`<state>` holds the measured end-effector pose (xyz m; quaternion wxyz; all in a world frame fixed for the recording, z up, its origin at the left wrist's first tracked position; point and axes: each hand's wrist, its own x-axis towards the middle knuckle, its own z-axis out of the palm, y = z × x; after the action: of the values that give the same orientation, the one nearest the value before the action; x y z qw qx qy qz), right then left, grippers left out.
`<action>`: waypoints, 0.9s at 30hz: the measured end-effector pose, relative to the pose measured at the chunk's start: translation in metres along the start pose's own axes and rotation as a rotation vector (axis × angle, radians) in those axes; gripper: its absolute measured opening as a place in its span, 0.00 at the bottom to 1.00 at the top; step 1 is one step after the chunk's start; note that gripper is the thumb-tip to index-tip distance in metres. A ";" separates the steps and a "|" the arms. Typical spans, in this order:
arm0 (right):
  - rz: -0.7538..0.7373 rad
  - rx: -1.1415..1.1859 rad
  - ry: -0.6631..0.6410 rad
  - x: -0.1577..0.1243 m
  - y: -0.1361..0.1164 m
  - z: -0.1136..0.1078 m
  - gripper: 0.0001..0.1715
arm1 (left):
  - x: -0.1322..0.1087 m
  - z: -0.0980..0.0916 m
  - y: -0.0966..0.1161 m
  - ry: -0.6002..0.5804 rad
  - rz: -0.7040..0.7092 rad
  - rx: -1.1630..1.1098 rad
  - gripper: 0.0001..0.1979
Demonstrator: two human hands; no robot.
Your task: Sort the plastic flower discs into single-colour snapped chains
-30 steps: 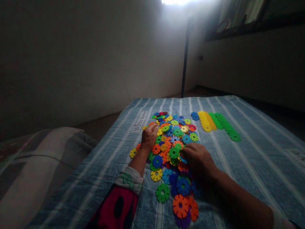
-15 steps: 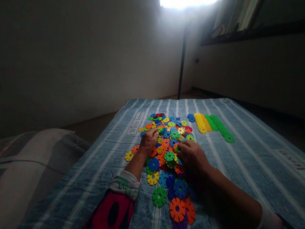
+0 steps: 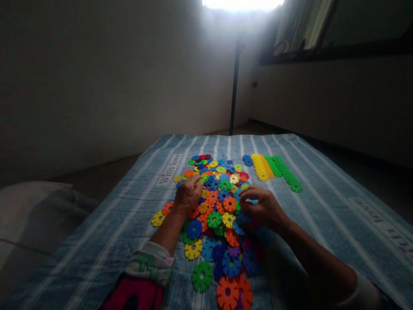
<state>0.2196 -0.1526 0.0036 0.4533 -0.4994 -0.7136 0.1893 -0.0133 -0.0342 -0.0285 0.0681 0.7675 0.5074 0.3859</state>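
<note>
A loose heap of colourful plastic snowflake discs, toothed and with a hole in the middle, lies on a striped cloth [image 3: 129, 215]. My left hand [image 3: 189, 193] rests at the heap's left side, fingers curled together beside a light green disc [image 3: 204, 177]; what they hold is hidden. Over the right side hovers my right hand [image 3: 263, 206], its thumb and index finger bent with a gap between them, where a bit of blue shows behind. Close to these fingertips are an orange disc [image 3: 230, 204] and a yellow disc [image 3: 229, 219].
Beyond my right hand lie overlapping rows of sorted discs: a short blue row [image 3: 248, 160], a yellow row [image 3: 259, 168] and a green row [image 3: 288, 173]. Two orange discs [image 3: 227, 292] sit at the near end. A lit lamp on a stand [image 3: 235, 90] rises behind.
The view has turned slightly to the right. My right hand has drawn back to the right from a green disc, uncovering orange and yellow discs. My left hand stays at about the same spot.
</note>
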 end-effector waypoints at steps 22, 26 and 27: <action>0.149 -0.758 -0.058 0.055 0.147 -0.122 0.08 | 0.003 -0.001 -0.009 0.087 -0.018 0.107 0.13; 0.143 -0.800 -0.067 0.052 0.153 -0.124 0.09 | 0.004 0.000 -0.011 0.071 -0.023 0.124 0.13; 0.152 -0.816 -0.055 0.051 0.154 -0.124 0.09 | 0.004 0.001 -0.012 0.073 -0.021 0.128 0.13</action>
<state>0.4021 -0.0636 -0.0198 0.1838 -0.6840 -0.7031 -0.0630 -0.0206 -0.0254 -0.0326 0.0046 0.7503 0.5413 0.3796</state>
